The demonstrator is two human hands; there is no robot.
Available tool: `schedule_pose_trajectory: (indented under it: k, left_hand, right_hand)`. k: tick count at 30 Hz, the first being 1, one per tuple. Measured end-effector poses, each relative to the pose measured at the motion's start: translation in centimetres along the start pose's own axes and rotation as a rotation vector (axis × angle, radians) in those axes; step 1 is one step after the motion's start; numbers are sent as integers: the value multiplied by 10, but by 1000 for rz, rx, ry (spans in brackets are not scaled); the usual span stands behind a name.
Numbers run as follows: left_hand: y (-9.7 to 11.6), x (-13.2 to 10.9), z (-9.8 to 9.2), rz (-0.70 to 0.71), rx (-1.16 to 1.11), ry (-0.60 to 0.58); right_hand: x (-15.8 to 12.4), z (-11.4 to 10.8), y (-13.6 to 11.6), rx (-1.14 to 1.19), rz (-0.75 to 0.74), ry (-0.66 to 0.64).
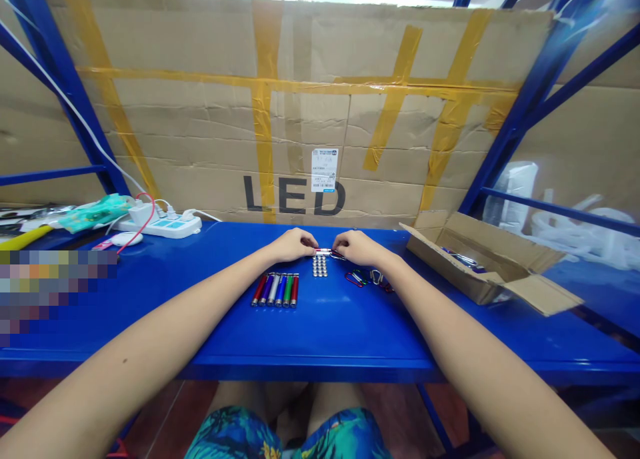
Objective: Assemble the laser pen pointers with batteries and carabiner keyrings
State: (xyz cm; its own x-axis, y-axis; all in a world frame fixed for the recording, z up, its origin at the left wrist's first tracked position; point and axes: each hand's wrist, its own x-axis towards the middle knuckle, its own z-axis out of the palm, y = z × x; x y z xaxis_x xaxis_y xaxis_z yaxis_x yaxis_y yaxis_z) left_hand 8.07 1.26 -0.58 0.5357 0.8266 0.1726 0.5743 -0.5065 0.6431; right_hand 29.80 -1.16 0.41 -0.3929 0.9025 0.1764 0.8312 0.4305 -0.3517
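Note:
Between my two hands lies a small red and silver penlight (324, 251), held level just above or on the table. My left hand (294, 245) closes its fingertips on the left end. My right hand (356, 247) has its fingers bent and pressed together at the other end, by a small dark clip-like piece (338, 256) partly hidden under them. Just in front are several silver button cells (320, 266) in a tidy grid. To their left, several penlights (275, 290) in red, purple, silver, blue and green lie side by side. Coloured carabiners (356, 278) lie near my right forearm.
An open cardboard box (470, 272) with metallic items stands at the right. A white power strip (175, 226) with cables and a teal packet (97, 212) sit at the left. Behind the blue table (320, 332) rises a big taped carton (210, 139) marked LED.

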Motion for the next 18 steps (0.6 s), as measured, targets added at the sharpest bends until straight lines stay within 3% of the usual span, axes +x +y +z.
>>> schedule_pose_trajectory:
  k: [13,18]
  left_hand:
    - [-3,-1,0,-2,-6,36]
    - [-2,-2,-2,8,-10,52]
  right_hand:
    - [-1,0,-1,17,16,17]
    - [-4,-5,-7,27,12,90]
